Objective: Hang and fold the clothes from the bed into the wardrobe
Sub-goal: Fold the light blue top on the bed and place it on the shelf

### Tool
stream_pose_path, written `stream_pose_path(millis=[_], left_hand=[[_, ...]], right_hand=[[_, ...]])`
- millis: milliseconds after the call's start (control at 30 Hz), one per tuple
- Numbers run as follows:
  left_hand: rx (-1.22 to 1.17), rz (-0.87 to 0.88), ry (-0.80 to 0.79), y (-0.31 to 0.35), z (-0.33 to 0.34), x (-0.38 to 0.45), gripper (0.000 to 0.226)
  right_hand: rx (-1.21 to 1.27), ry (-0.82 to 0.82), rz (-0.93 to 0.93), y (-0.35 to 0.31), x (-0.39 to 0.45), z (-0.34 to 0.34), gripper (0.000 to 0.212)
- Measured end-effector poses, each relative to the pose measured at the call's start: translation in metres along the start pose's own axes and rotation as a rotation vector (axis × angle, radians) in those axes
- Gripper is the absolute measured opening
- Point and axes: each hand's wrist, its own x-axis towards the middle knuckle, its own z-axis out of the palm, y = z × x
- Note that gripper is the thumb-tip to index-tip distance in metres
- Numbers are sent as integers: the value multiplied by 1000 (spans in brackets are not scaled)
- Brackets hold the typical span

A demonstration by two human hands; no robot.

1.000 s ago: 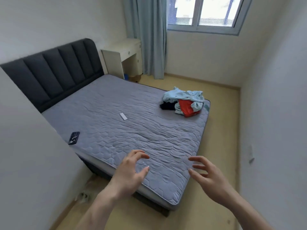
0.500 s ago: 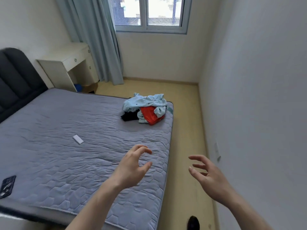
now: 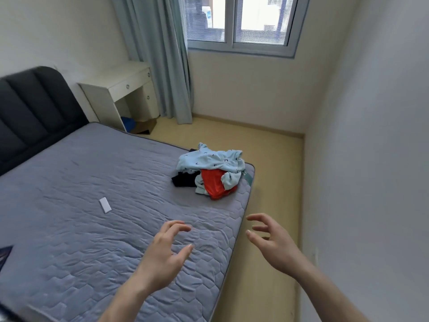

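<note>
A pile of clothes point(image 3: 212, 169) lies at the far right corner of the grey quilted bed point(image 3: 92, 228): a light blue patterned garment on top, a red one point(image 3: 214, 185) under it and a dark one point(image 3: 184, 180) to its left. My left hand point(image 3: 166, 254) hovers over the bed's near right part, fingers loosely curved, holding nothing. My right hand point(image 3: 270, 242) hangs over the floor strip beside the bed, fingers spread and empty. Both hands are well short of the pile. No wardrobe is in view.
A small white card point(image 3: 105, 204) lies mid-bed and a dark flat object point(image 3: 4, 252) shows at the left edge. A white desk point(image 3: 120, 89) and blue-grey curtain point(image 3: 160, 61) stand beyond. A narrow wooden floor strip point(image 3: 271, 182) runs between bed and right wall.
The view has swung right and moved closer along the bed's right side, so the clothes pile looks nearer. Both hands stay raised and empty.
</note>
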Motion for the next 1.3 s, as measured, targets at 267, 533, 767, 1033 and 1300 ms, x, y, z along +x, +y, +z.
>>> stream_pose_path(millis=[267, 533, 767, 1033, 1300], left_hand=[[5, -149, 47, -30, -5, 111, 30], [21, -162, 31, -29, -3, 249, 32], [19, -248, 4, -45, 11, 351, 32], [-32, -517, 48, -86, 55, 474, 30], [-126, -683, 127, -166, 137, 589, 30]], right_hand=[[-33, -95, 4, 14, 139, -18, 25], [-84, -111, 60, 22, 263, -47, 25], [-154, -254, 102, 55, 399, -49, 31], [-332, -449, 127, 127, 606, -41, 47], [-583, -618, 203, 225, 778, 29, 62]])
